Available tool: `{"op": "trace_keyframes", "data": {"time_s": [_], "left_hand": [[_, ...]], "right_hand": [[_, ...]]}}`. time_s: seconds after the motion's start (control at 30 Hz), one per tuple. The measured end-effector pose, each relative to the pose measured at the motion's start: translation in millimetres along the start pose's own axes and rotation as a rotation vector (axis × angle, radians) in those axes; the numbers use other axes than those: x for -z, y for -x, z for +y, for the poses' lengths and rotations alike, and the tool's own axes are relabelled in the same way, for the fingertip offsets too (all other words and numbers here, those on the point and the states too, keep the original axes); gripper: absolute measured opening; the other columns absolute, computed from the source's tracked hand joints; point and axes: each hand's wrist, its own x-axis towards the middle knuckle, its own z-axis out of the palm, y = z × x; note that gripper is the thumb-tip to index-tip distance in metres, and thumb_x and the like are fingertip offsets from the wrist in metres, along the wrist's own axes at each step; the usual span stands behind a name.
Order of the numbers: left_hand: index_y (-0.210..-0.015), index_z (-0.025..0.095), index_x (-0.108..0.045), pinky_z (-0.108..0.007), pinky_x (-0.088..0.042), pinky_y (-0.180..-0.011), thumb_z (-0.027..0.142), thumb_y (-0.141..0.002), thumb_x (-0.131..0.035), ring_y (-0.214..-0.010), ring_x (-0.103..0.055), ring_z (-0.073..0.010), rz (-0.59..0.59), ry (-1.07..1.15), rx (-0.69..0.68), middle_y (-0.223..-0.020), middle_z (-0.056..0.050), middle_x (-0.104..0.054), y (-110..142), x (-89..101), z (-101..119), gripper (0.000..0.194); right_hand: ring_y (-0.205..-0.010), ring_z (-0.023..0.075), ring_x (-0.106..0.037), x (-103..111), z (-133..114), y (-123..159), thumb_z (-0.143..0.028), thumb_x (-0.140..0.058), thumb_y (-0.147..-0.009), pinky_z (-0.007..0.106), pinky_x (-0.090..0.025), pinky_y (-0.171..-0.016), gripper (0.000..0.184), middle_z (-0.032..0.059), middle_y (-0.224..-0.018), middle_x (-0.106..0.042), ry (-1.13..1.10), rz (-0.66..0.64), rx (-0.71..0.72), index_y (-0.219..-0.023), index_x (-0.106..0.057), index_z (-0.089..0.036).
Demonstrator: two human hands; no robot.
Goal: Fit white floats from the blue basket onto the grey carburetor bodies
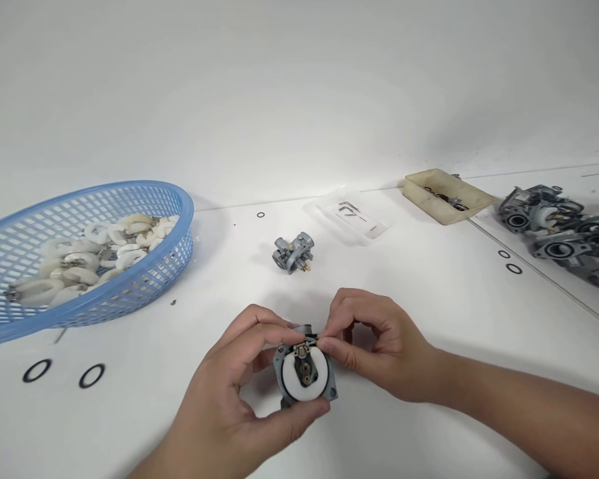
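Observation:
A grey metal carburetor (333,391) is gripped in my left hand (244,386), thumb below and fingers over its top. Its open bowl side faces me. Inside sits a white U-shaped float (294,382), with brass jets (306,372) showing in its gap. At the float's hinge, my right hand (379,339) is closed, thumb and index finger pinching what looks like a thin metal pin (313,342); the fingertips mostly cover it. Farther back on the table lies a second carburetor (293,253), apart from both hands.
On the left stands a blue basket (187,213) of white floats (82,259). A clear plastic tray (374,229) holds small pins. At the right are a yellowish box (449,199) of small parts and several piled carburetors (559,233). Black rubber rings (92,364) lie on the white table (219,266).

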Motion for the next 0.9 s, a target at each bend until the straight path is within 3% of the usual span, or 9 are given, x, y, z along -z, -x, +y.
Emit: {"op": "trace_keyframes", "data": {"time_s": [0.1, 0.3, 0.73, 0.9], "left_hand": [[-0.123, 0.041, -0.078, -0.029, -0.071, -0.078, 0.019, -0.082, -0.097, -0.099, -0.077, -0.0203, 0.016, 0.016, 0.028, -0.118, -0.003, -0.069, 1.3, -0.8, 0.9, 0.050], [-0.122, 0.042, -0.083, -0.040, -0.071, -0.098, 0.024, -0.082, -0.099, -0.120, -0.076, -0.0271, 0.044, -0.034, 0.021, -0.123, -0.004, -0.071, 2.4, 1.6, 0.0, 0.047], [-0.118, 0.040, -0.082, -0.033, -0.071, -0.079, 0.018, -0.079, -0.099, -0.100, -0.076, -0.0217, 0.030, 0.013, 0.048, -0.119, -0.003, -0.067, 0.9, 0.7, 4.2, 0.047], [-0.121, 0.038, -0.081, -0.035, -0.072, -0.076, 0.022, -0.081, -0.100, -0.098, -0.076, -0.0234, 0.013, -0.072, -0.045, -0.117, -0.005, -0.069, -1.5, 4.6, 3.2, 0.048]], "right_hand": [[-0.076, 0.0166, -0.065, 0.0, -1.0, 0.3, -0.034, -0.086, -0.104, 0.027, -0.054, -0.058, 0.013, 0.0037, -0.087, -0.070, 0.021, 0.007, 0.019, -0.097, -0.083, -0.024], [-0.077, 0.0176, -0.065, 0.3, -2.1, 0.3, -0.036, -0.085, -0.105, 0.028, -0.054, -0.058, 0.015, 0.0041, -0.086, -0.070, 0.064, 0.013, 0.030, -0.096, -0.084, -0.025], [-0.072, 0.0145, -0.063, 1.9, -2.6, -1.3, -0.038, -0.086, -0.105, 0.026, -0.053, -0.058, 0.017, 0.0032, -0.088, -0.067, -0.009, -0.012, -0.007, -0.096, -0.085, -0.023], [-0.072, 0.0141, -0.062, 2.3, -0.5, -0.1, -0.040, -0.087, -0.104, 0.025, -0.052, -0.056, 0.019, 0.0037, -0.091, -0.067, -0.048, -0.020, -0.041, -0.096, -0.084, -0.023]]}}
